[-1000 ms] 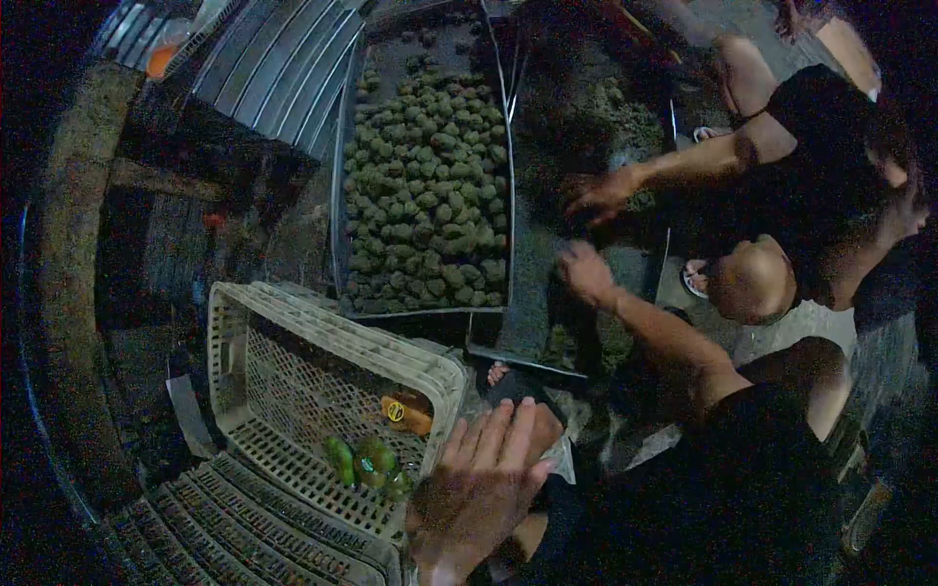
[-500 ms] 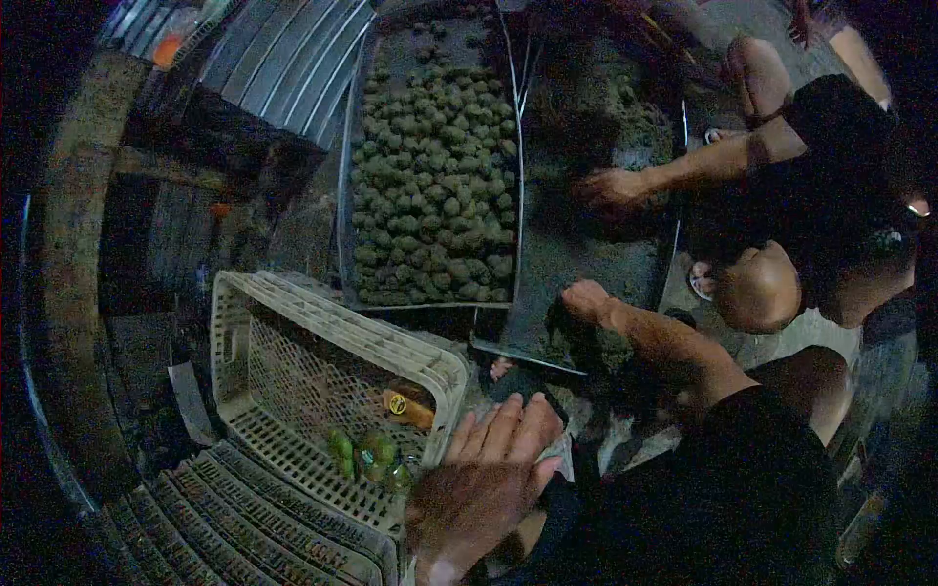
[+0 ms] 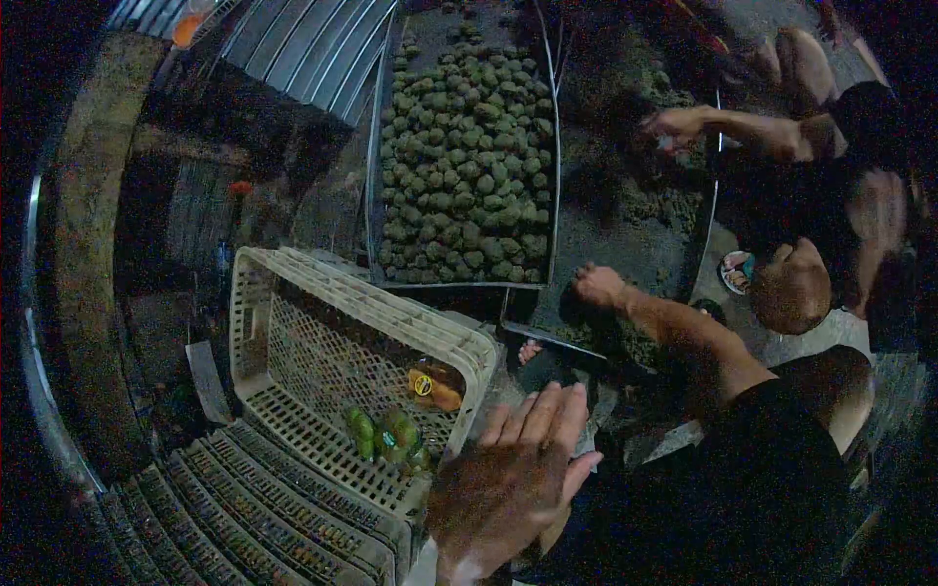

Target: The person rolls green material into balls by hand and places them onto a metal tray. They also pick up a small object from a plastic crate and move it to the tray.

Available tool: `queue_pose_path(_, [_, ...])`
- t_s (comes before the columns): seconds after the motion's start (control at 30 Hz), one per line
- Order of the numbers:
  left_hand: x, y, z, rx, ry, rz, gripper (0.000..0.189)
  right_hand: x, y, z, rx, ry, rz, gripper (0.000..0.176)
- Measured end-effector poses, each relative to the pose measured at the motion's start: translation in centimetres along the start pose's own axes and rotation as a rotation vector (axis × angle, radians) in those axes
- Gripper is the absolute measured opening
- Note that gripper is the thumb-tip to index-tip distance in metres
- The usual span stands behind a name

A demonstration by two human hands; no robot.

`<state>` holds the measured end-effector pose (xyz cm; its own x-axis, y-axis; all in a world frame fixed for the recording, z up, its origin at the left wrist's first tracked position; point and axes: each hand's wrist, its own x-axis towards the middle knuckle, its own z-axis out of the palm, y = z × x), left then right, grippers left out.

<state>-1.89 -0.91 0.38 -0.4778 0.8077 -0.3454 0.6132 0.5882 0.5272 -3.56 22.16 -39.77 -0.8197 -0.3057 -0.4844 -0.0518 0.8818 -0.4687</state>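
Note:
My left hand [image 3: 510, 469] is palm down, its fingers stretched out, beside the right end of a pale plastic crate [image 3: 366, 308]. Nothing shows in its grasp, though its palm is hidden. My right hand [image 3: 598, 286] has its fingers curled, low over the near end of a dark tray [image 3: 611, 244]. Whatever lies under those fingers is hidden in shadow. Dark, crumbly material [image 3: 669, 210] is spread in this tray. To its left, a metal-edged tray [image 3: 554, 195] holds many rough, greenish-grey balls [image 3: 474, 166].
Inside the crate are green items [image 3: 396, 435] and an orange packet [image 3: 435, 389] with a yellow label. Slatted, crate-like pieces [image 3: 283, 498] fill the lower left. Across the dark tray, another person's hand [image 3: 676, 127] reaches in. Corrugated sheets [image 3: 303, 49] stand at upper left.
The view has swung, so most things sit farther right. The other person's hand has moved toward the tray's far end. My left hand stays stretched out; my right hand stays curled low over the tray.

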Motion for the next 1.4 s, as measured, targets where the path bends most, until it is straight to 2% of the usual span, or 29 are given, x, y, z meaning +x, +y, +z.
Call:
queue_pose_path(0.07, [0.0, 0.3, 0.4, 0.015, -0.011, -0.018, 0.069, 1.2, -0.2, 2.0, -0.083, 0.135, -0.089, 0.016])
queue_pose_path(0.1, [0.1, 0.6, 0.7, 0.023, -0.028, -0.035, 0.069, 0.9, -1.3, 1.6, -0.080, 0.131, -0.092, 0.016])
queue_pose_path(0.13, [0.2, 0.7, 1.2, 0.024, -0.027, -0.036, 0.069, 0.6, -3.0, 0.4, -0.105, 0.096, -0.095, 0.016])
queue_pose_path(0.2, [0.4, 1.0, 2.2, 0.011, 0.036, 0.121, 0.064, 1.3, -6.2, 0.1, -0.134, 0.057, -0.103, 0.017])
queue_pose_path(0.3, [0.5, 1.9, 3.2, 0.044, 0.076, 0.120, 0.063, 3.3, -9.4, 1.2, -0.078, -0.050, -0.111, 0.017])
queue_pose_path(0.37, [0.2, 1.7, 3.9, 0.052, 0.067, 0.091, 0.064, 3.2, -10.2, 1.5, -0.069, -0.028, -0.350, 0.015])
queue_pose_path(0.4, [0.0, 1.6, 4.1, 0.055, 0.060, 0.065, 0.064, 3.6, -9.5, 3.3, -0.064, -0.033, -0.349, 0.015])
queue_pose_path(0.47, [0.0, 1.6, 3.9, 0.056, 0.056, 0.056, 0.065, 4.3, -6.2, 6.3, -0.209, -0.258, -0.433, 0.018])
queue_pose_path(0.5, [-0.2, 1.6, 3.7, 0.057, 0.041, 0.042, 0.065, 3.3, -5.1, 7.4, -0.210, -0.263, -0.438, 0.018])
queue_pose_path(0.53, [-0.4, 1.6, 3.9, 0.055, 0.044, 0.040, 0.065, 2.0, -4.1, 8.5, 0.184, -0.141, -0.383, 0.021])
queue_pose_path(0.6, [-0.4, 1.8, 4.1, 0.072, 0.011, -0.036, 0.072, 0.8, -4.3, 7.8, 0.569, -0.018, -0.321, 0.024])
queue_pose_path(0.67, [-0.2, 1.7, 3.9, 0.062, 0.023, -0.028, 0.072, -1.3, -5.9, 4.9, -0.305, -0.026, -0.490, 0.030])
queue_pose_path(0.77, [-0.1, 1.3, 3.5, 0.057, 0.028, 0.001, 0.073, 0.1, -4.1, 6.3, -0.173, -0.008, -0.562, 0.029])
queue_pose_path(0.8, [-0.2, 1.1, 3.6, 0.041, 0.008, 0.006, 0.073, -0.2, -5.1, 4.6, -0.171, -0.008, -0.563, 0.029])
queue_pose_path(0.87, [-0.5, 1.1, 4.0, 0.043, 0.051, 0.014, 0.067, -1.1, -8.2, -1.1, -0.061, -0.031, -0.100, 0.024])
queue_pose_path(0.9, [-0.8, 1.3, 4.3, 0.047, 0.095, 0.023, 0.063, -0.6, -7.6, -0.6, -0.052, -0.051, -0.106, 0.024])
queue_pose_path(0.97, [-0.8, 1.2, 4.2, 0.047, 0.083, 0.022, 0.063, 0.8, -6.2, 0.1, -0.101, 0.243, -0.229, 0.023])
queue_pose_path(1.0, [-0.6, 1.2, 4.0, 0.059, 0.085, 0.029, 0.063, 1.0, -6.2, 0.4, -0.101, 0.246, -0.230, 0.023])
queue_pose_path(1.07, [0.0, 1.0, 3.8, 0.075, 0.082, 0.023, 0.062, 1.6, -6.4, 0.9, 0.119, 0.118, -0.004, 0.023])
queue_pose_path(1.1, [0.2, 1.1, 3.6, 0.083, 0.081, 0.019, 0.062, 1.9, -6.0, 1.5, 0.114, 0.125, -0.004, 0.023])
queue_pose_path(1.17, [0.5, 1.3, 3.4, 0.107, 0.104, 0.018, 0.061, 2.4, -4.0, 2.2, -0.134, 0.212, -0.241, 0.022])
queue_pose_path(1.2, [0.6, 1.3, 3.2, 0.125, 0.111, 0.011, 0.060, 1.8, -3.4, 1.1, -0.143, 0.220, -0.239, 0.022])
queue_pose_path(1.27, [0.6, 1.5, 2.9, 0.110, 0.099, 0.016, 0.059, -0.7, -2.5, -1.6, 0.465, 0.242, 0.232, 0.022])
queue_pose_path(1.3, [0.7, 1.6, 2.7, 0.095, 0.082, 0.016, 0.058, -1.9, -0.7, -1.1, 0.455, 0.245, 0.237, 0.022])
queue_pose_path(1.33, [0.7, 1.5, 2.9, 0.091, 0.091, 0.026, 0.058, -3.2, 2.1, 0.0, 0.809, 0.319, 0.220, 0.027])
queue_pose_path(1.4, [1.0, 1.1, 3.1, 0.121, 0.034, 0.002, 0.056, -6.4, 3.2, -2.4, 1.147, 0.414, 0.185, 0.032])
